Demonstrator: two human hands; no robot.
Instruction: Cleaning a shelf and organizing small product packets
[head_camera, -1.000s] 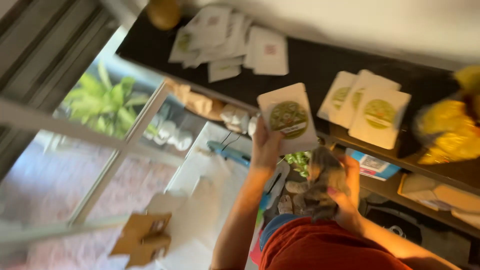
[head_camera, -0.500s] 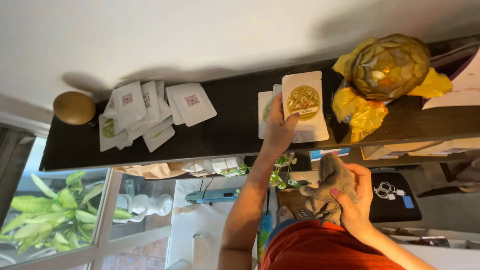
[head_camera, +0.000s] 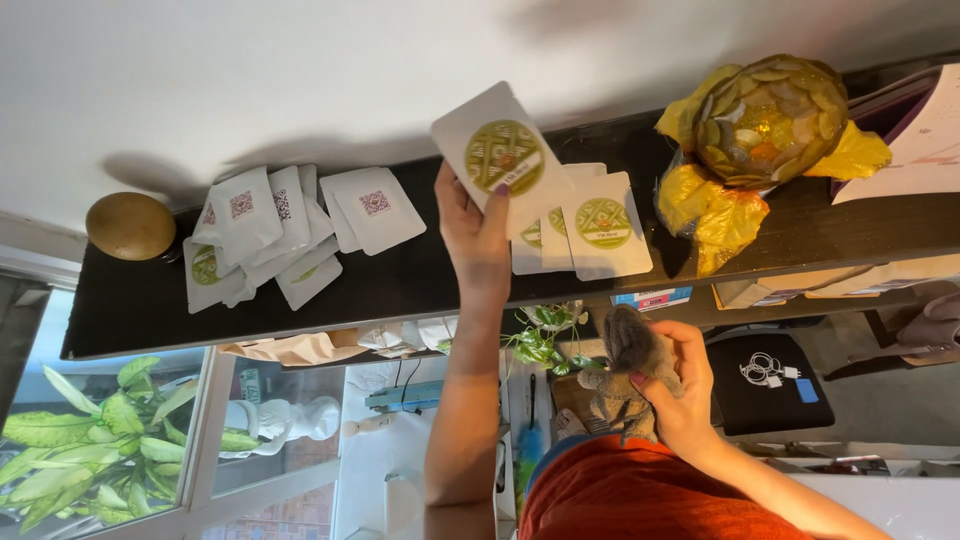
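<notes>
Lifted off the stack now: left hand (head_camera: 478, 225) pinches white green-stickered pouch (head_camera: 498, 157); right hand (head_camera: 672, 385) clutches grey cloth (head_camera: 628, 372). Wipe gently, keep pouch level.

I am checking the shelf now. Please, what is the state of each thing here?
White pouch: lifted, held by left hand.
Grey cloth: crumpled in right hand.
Pouch stack: lying flat on shelf.
Pouch pile: scattered, overlapping.

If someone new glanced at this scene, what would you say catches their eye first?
Probably the left hand holding a white pouch with a round green label above the dark shelf. Next, the golden scaly ornament on yellow wrapping at the shelf's right, and the right hand gripping a grey cloth below.
</notes>
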